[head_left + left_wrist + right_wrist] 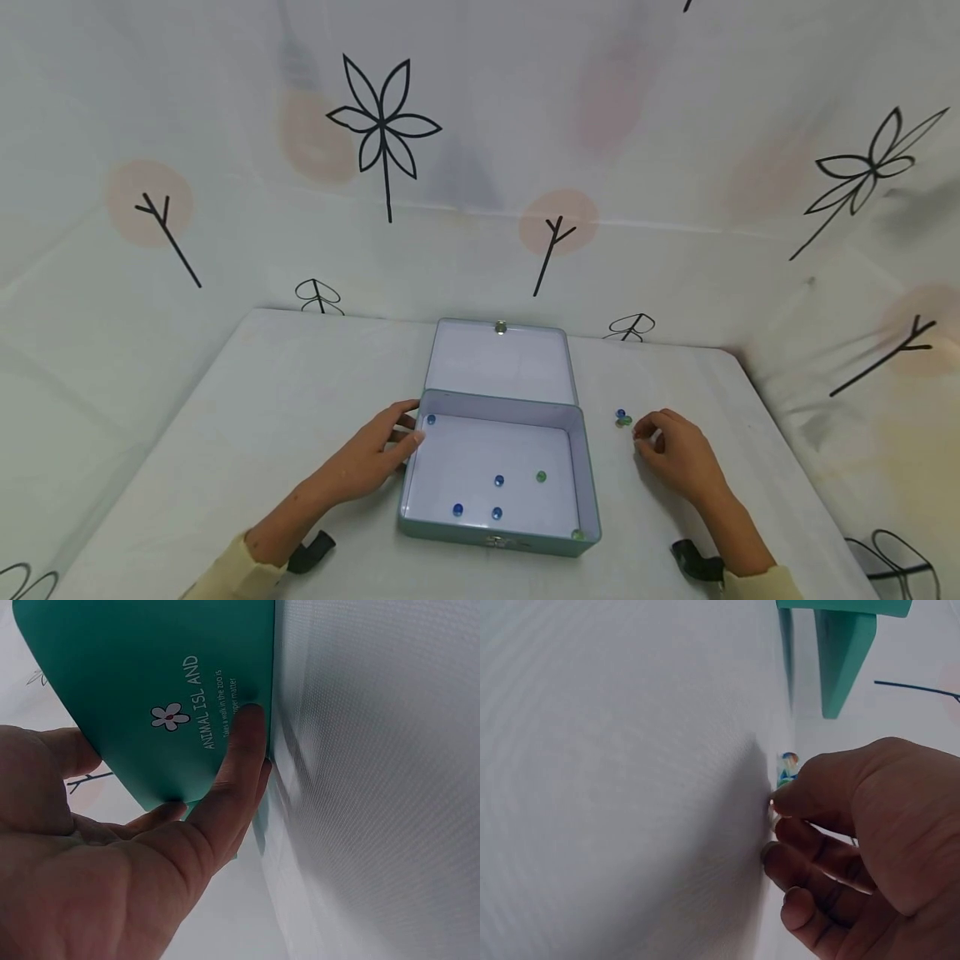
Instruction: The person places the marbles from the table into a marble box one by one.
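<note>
An open green tin box [498,467] with a pale inside lies in front of me in the head view. Several blue marbles [499,481] and two green marbles [542,477] are in it. My left hand [367,458] grips the box's left side, thumb at the rim and fingers against the printed green wall [150,667]. To the right of the box, my right hand [681,458] is low over the table. Its thumb and index finger pinch a small clear glass marble [773,815], mostly hidden by the fingertips. A small cluster of blue and green marbles [625,421] lies just beyond those fingertips.
The box's lid [498,362] is folded back, away from me, with a metal clasp [501,327] at its far edge. A white cloth covers the table [315,367]. Behind it hangs a white sheet [465,258] with drawn flowers and twigs.
</note>
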### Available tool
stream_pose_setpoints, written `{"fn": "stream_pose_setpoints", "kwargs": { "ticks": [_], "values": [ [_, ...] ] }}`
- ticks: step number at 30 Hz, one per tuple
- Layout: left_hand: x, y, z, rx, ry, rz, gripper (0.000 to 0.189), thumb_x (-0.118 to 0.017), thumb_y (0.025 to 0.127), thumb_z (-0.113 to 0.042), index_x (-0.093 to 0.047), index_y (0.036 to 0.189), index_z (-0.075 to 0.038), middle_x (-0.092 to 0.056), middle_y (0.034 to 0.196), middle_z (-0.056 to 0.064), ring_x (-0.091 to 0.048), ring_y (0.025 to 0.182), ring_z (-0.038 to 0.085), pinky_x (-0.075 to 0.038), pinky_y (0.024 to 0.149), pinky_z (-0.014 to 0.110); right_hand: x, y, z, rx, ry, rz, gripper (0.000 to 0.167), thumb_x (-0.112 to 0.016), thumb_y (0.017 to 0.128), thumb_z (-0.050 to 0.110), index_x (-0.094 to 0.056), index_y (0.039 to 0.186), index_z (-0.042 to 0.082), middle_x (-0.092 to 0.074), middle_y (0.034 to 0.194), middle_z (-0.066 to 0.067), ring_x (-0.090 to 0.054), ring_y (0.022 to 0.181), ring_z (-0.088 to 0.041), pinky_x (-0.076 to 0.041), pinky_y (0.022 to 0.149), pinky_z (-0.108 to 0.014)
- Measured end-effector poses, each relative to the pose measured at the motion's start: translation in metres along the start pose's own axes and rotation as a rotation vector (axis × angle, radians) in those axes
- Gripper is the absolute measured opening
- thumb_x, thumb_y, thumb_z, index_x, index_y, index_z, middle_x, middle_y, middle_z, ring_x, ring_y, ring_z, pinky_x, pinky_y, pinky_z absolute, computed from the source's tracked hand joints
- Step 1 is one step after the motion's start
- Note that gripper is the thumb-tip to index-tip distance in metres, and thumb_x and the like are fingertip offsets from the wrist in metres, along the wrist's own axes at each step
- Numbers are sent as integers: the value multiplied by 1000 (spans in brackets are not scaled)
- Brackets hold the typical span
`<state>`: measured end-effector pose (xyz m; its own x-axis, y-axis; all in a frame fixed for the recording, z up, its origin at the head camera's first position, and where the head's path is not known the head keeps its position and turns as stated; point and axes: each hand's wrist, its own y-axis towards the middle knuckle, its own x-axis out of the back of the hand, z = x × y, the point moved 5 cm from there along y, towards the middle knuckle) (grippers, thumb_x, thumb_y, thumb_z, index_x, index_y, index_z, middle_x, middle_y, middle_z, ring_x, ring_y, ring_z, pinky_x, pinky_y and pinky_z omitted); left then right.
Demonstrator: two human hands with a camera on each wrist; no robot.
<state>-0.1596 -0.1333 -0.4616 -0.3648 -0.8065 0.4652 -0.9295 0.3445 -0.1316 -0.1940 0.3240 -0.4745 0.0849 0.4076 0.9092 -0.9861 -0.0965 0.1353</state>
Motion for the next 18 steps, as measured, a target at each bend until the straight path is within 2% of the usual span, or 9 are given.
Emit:
{"fn": "stream_pose_setpoints", "kwargs": {
  "ticks": [10, 18],
  "values": [
    [0, 1, 1, 5, -16, 4, 64, -57, 111, -37, -33, 165, -12, -54, 149, 15, -58, 136, 35, -62, 95, 41, 1, 0, 6, 5, 11, 18, 14, -79, 86, 3, -72, 96, 10, -64, 89, 0, -54, 75, -16, -47, 62, -28],
    [0, 2, 2, 0, -16, 11, 64, -57, 111, -39, -32, 165, -13, -54, 148, 14, -58, 136, 34, -62, 96, 40, 12, -4, 23, 99, 42, -53, 16, -78, 85, 1, -71, 96, 11, -65, 90, 1, -57, 74, -15, -47, 58, -26]
  ]
}}
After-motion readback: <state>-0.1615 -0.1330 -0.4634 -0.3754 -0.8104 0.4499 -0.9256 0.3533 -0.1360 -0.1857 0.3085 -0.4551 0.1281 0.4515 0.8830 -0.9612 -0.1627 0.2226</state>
